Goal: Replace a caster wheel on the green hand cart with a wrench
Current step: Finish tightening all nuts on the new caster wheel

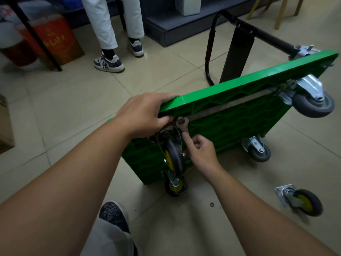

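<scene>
Head: wrench (right hand) on bolt

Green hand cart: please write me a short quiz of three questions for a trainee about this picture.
1. True or false: the green hand cart stands on its wheels.
2. The left hand grips: A the cart's edge, B a hammer, C nothing.
3. Which tool does the right hand hold at the caster?
Key: 1 false, it lies tipped on its side; 2 A; 3 the wrench.
</scene>
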